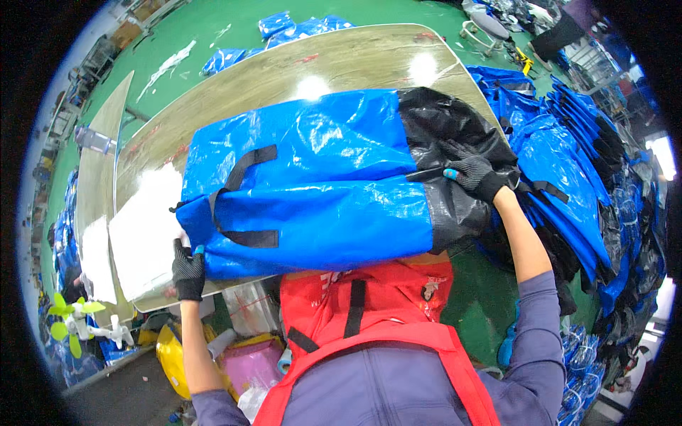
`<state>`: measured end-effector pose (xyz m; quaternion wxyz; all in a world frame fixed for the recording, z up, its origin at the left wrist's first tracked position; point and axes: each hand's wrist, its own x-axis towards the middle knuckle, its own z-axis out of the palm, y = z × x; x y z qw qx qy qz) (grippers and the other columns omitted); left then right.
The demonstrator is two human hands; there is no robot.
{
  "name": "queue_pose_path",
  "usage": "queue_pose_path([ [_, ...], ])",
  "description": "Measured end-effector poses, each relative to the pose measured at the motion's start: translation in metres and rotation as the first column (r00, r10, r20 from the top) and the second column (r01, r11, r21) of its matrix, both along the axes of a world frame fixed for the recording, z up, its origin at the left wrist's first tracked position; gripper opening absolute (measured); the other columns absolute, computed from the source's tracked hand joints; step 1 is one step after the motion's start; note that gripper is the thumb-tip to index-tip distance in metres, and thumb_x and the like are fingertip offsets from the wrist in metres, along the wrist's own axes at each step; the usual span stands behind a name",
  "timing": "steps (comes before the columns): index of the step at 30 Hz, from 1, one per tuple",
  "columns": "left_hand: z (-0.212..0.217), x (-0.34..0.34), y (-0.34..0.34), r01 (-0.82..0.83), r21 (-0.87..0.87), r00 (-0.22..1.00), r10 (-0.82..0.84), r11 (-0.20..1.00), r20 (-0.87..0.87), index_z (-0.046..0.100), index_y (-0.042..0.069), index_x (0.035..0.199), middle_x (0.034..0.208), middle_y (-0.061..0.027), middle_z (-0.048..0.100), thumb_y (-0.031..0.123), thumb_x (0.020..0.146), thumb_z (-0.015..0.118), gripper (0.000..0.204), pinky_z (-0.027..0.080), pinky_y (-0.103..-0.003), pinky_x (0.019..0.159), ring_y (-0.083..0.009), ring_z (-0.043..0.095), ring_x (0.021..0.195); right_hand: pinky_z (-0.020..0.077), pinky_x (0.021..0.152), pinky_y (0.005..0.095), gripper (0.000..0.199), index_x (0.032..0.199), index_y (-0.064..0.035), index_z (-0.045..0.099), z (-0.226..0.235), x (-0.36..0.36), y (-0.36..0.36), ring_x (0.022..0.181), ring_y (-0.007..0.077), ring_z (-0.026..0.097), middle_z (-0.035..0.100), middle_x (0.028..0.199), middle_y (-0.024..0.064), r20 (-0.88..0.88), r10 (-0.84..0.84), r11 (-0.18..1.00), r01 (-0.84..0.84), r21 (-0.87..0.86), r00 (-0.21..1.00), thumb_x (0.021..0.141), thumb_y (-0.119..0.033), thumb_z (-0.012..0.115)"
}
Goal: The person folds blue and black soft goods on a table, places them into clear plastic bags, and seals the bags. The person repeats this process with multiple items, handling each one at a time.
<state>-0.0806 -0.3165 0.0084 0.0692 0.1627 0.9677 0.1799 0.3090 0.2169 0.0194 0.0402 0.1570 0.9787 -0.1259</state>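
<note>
A large blue bag with a black end section lies flat across the wood-patterned table in front of me. A black webbing strap loops over its left part. My left hand, in a dark grey glove with a blue thumb tip, is at the bag's near left corner, fingers stretched upward and thumb against the edge. On the black end at the right rests my right hand, gloved alike, its fingers extended over the material. The undersides of both hands are hidden.
The table has a rounded far edge. Piles of blue and black bags are at the right, blue packets on the green floor beyond. A small green-bladed fan stands lower left, near a yellow bag. My red apron touches the near side.
</note>
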Motion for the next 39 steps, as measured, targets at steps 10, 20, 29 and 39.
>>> queue_pose_path([
  [10, 0.021, 0.023, 0.154, 0.647, -0.418, 0.639, -0.753, 0.637, -0.158, 0.041, 0.021, 0.143, 0.154, -0.0167, 0.026, 0.052, 0.088, 0.050, 0.064, 0.005, -0.057, 0.115, -0.0412, 0.019, 0.142, 0.0449, 0.091, 0.0438, 0.037, 0.085, -0.0095, 0.071, 0.020, -0.019, 0.012, 0.103, 0.0335, 0.058, 0.060, 0.123, 0.0133, -0.230, 0.034, 0.999, -0.029, 0.025, 0.973, 0.087, -0.044, 0.058],
  [20, 0.049, 0.024, 0.173, 0.653, -0.456, 0.685, -0.729, 0.605, 0.013, 0.053, 0.014, 0.133, 0.141, -0.0193, 0.045, 0.038, 0.091, 0.048, 0.049, 0.015, -0.056, 0.114, -0.0413, 0.038, 0.133, 0.0117, 0.110, 0.0634, 0.061, 0.138, -0.0265, 0.048, 0.028, -0.024, -0.091, 0.140, 0.0426, 0.022, 0.034, 0.149, 0.0172, -0.049, 0.063, 0.978, -0.052, 0.201, 0.997, 0.086, -0.058, 0.047],
  [29, 0.008, 0.126, 0.336, 0.953, -0.264, 0.094, -0.973, 0.149, -0.211, 0.047, 0.024, 0.138, 0.150, -0.0133, 0.034, 0.041, 0.088, 0.053, 0.053, 0.013, -0.061, 0.112, -0.0394, 0.025, 0.140, 0.0342, 0.103, 0.0553, 0.058, 0.129, -0.0095, 0.053, 0.029, 0.038, -0.113, 0.119, 0.0434, 0.051, 0.055, 0.124, 0.0224, -0.632, 0.008, 1.000, -0.020, -0.012, 0.775, 0.084, -0.045, 0.062],
  [39, 0.011, 0.131, 0.328, 0.918, 0.015, -0.389, -0.909, -0.396, -0.151, 0.054, 0.014, 0.130, 0.141, -0.0167, 0.046, 0.031, 0.091, 0.051, 0.043, 0.028, -0.054, 0.109, -0.0432, 0.040, 0.128, 0.0512, 0.060, 0.0467, 0.029, 0.084, -0.0096, 0.065, 0.094, -0.037, -0.041, 0.067, 0.0341, 0.065, 0.063, 0.069, 0.0174, -0.389, 0.117, 0.975, -0.032, 0.218, 0.914, 0.087, -0.037, 0.055],
])
